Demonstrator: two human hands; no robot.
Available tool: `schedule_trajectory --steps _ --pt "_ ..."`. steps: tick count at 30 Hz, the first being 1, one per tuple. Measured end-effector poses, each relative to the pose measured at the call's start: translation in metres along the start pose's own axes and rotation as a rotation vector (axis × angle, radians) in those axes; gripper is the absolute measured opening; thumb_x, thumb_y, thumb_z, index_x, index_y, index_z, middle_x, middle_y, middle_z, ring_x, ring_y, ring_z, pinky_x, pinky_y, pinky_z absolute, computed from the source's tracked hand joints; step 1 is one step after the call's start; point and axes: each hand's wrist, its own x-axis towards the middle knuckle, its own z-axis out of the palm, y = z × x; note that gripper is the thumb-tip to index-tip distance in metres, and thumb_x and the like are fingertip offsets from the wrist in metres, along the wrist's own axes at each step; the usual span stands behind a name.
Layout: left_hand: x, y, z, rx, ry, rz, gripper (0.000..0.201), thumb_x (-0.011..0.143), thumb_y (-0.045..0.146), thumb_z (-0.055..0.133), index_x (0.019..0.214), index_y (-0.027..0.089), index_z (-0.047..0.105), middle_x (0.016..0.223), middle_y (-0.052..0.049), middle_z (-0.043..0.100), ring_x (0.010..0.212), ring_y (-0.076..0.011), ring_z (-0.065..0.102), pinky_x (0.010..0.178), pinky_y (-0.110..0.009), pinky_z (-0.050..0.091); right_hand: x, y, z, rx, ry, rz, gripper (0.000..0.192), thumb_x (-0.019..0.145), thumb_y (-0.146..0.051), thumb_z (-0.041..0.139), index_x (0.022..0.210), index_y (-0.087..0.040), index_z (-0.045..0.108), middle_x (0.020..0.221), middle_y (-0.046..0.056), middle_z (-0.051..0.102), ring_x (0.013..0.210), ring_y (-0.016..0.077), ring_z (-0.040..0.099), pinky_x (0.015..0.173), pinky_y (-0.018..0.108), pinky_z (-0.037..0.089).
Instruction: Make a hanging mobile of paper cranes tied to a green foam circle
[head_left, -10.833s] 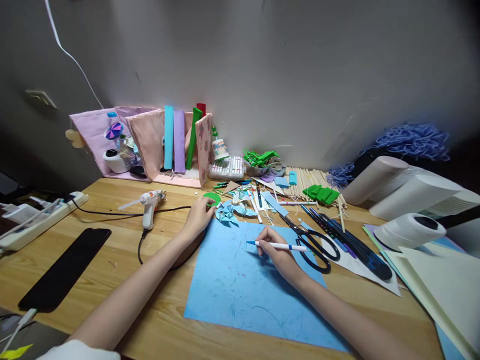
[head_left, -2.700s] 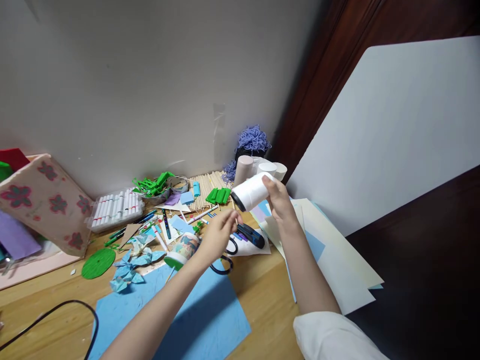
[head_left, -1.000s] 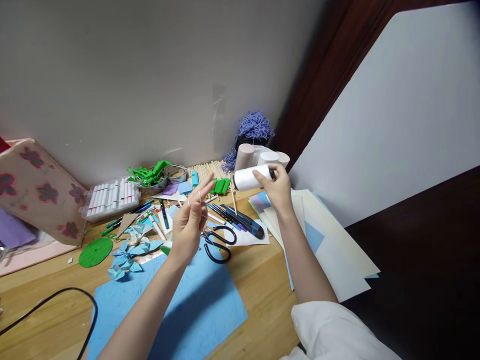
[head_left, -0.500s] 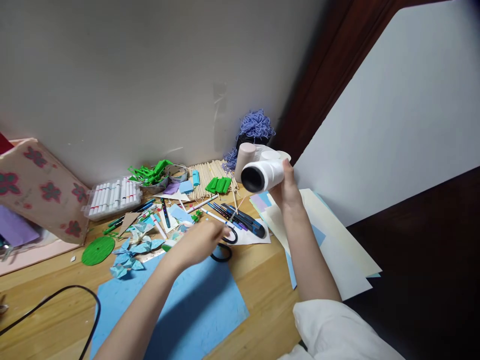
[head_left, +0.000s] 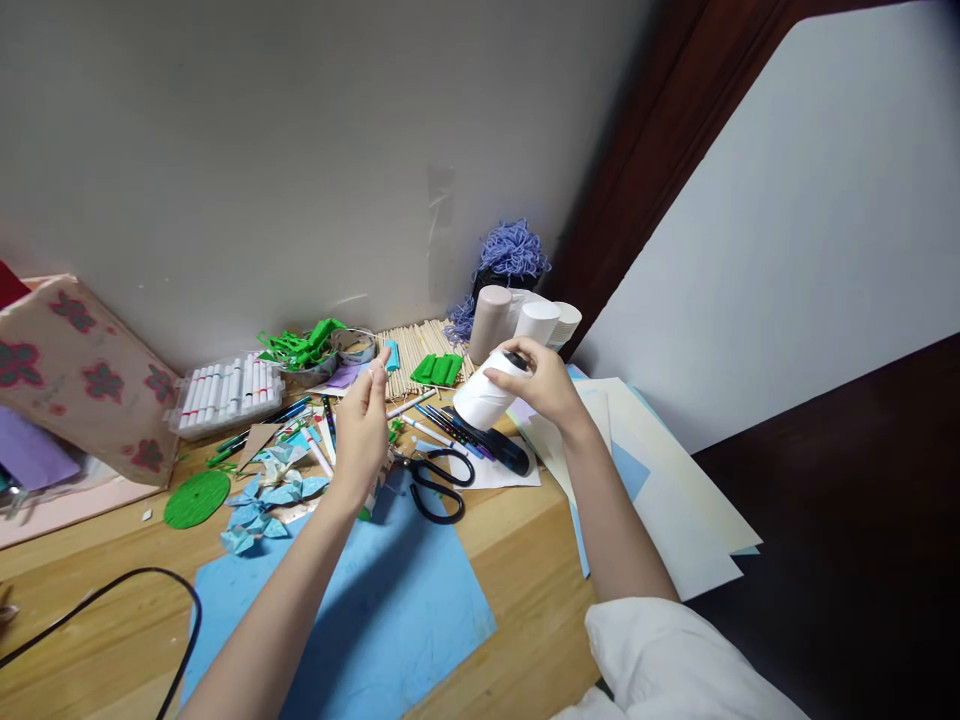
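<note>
My right hand (head_left: 541,378) grips a white spool of thread (head_left: 484,390) around its dark-cored end. The spool is tilted, held in the air over the pens and the dark cutter. To its left, my left hand (head_left: 364,420) is raised with thumb and fingers pinched together. What the pinch holds is too fine to make out. Black-handled scissors (head_left: 441,482) lie on the table between the hands, their blades partly hidden by the left hand. Beneath my left forearm is a blue sheet (head_left: 405,600).
Upright rolls (head_left: 491,322) and blue-purple yarn (head_left: 514,250) stand by the wall. Wooden sticks (head_left: 420,345), a marker box (head_left: 229,398), green paper pieces (head_left: 437,370) and folded blue paper shapes (head_left: 259,520) crowd the back. Paper sheets (head_left: 660,480) overhang the right edge. A black cable (head_left: 150,571) curves at left.
My left hand has moved up and left from the scissors, uncovering their handles. My right hand has lowered the spool to the left and turned it, its dark-cored end now facing up and right.
</note>
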Motion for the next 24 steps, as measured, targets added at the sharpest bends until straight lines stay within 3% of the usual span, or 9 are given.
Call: schedule_trajectory --steps 3,5,9,11,14,17,19,22,24 --pt "-0.001 -0.014 -0.005 0.512 -0.139 -0.015 0.034 0.085 0.044 0.041 0.090 0.021 0.066 0.078 -0.005 0.064 0.068 -0.0178 0.054 0.057 -0.024 0.032 0.001 -0.002 -0.002 0.164 -0.009 -0.002 0.029 0.067 -0.043 0.066 0.083 -0.019 0.061 0.081 0.002 0.062 0.077 0.0186 0.055 0.068 0.028 0.042" --pt "-0.007 -0.015 -0.006 0.589 -0.363 -0.042 0.039 0.086 0.045 0.037 0.077 0.020 0.064 0.069 -0.004 0.061 0.063 -0.0175 0.052 0.057 -0.024 0.031 0.004 0.002 -0.003 0.243 0.074 0.036 0.029 0.069 -0.045 0.063 0.082 -0.019 0.061 0.077 0.001 0.060 0.073 0.0175 0.054 0.064 0.027 0.042" --pt "-0.022 0.001 -0.008 0.237 -0.830 -0.063 0.043 0.086 0.047 0.037 0.058 0.018 0.055 0.058 0.000 0.050 0.054 -0.0122 0.042 0.055 -0.023 0.031 0.010 0.021 -0.008 0.280 0.289 0.185 0.038 0.067 -0.055 0.061 0.076 -0.019 0.059 0.060 -0.002 0.051 0.052 0.0129 0.046 0.045 0.024 0.036" --pt "-0.025 0.009 -0.012 -0.009 -0.931 -0.133 0.044 0.084 0.048 0.042 0.054 0.017 0.049 0.054 0.001 0.043 0.051 -0.0101 0.035 0.052 -0.022 0.030 0.013 0.031 -0.011 0.231 0.311 0.215 0.041 0.066 -0.059 0.061 0.072 -0.018 0.057 0.057 -0.003 0.048 0.048 0.0119 0.043 0.040 0.023 0.033" --pt "-0.021 0.017 -0.018 -0.466 -0.804 -0.226 0.045 0.081 0.048 0.049 0.050 0.017 0.041 0.050 0.004 0.033 0.046 -0.0080 0.029 0.045 -0.021 0.027 0.014 0.044 -0.014 0.160 0.211 0.200 0.045 0.066 -0.063 0.058 0.066 -0.019 0.055 0.055 -0.002 0.047 0.049 0.0118 0.043 0.041 0.023 0.033" --pt "-0.008 0.022 -0.025 -0.938 -0.482 -0.248 0.037 0.085 0.038 0.048 0.055 0.017 0.045 0.045 0.006 0.027 0.041 -0.0059 0.025 0.041 -0.016 0.027 0.014 0.051 -0.013 0.225 0.081 0.190 0.051 0.067 -0.069 0.052 0.065 -0.018 0.054 0.058 0.000 0.051 0.055 0.0140 0.049 0.047 0.024 0.039" --pt "0.002 0.021 -0.030 -1.114 -0.265 -0.231 0.032 0.092 0.030 0.037 0.068 0.018 0.054 0.045 0.006 0.038 0.039 -0.0045 0.024 0.041 -0.012 0.029 0.013 0.053 -0.013 0.324 -0.005 0.202 0.055 0.066 -0.072 0.051 0.072 -0.017 0.057 0.066 0.003 0.057 0.063 0.0170 0.054 0.053 0.026 0.044" --pt "0.012 0.012 -0.034 -1.070 -0.033 -0.166 0.037 0.095 0.029 0.026 0.091 0.023 0.062 0.079 0.003 0.065 0.037 -0.0017 0.021 0.041 -0.011 0.032 0.009 0.050 -0.016 0.485 -0.151 0.212 0.059 0.065 -0.072 0.051 0.081 -0.017 0.060 0.075 0.006 0.062 0.068 0.0195 0.058 0.058 0.029 0.048" --pt "0.014 0.001 -0.032 -0.836 0.083 -0.105 0.032 0.093 0.033 0.033 0.100 0.024 0.062 0.107 -0.001 0.064 0.038 -0.0003 0.023 0.041 -0.012 0.032 0.006 0.045 -0.019 0.580 -0.230 0.216 0.056 0.068 -0.071 0.049 0.083 -0.017 0.059 0.074 0.006 0.063 0.065 0.0194 0.059 0.058 0.031 0.049"
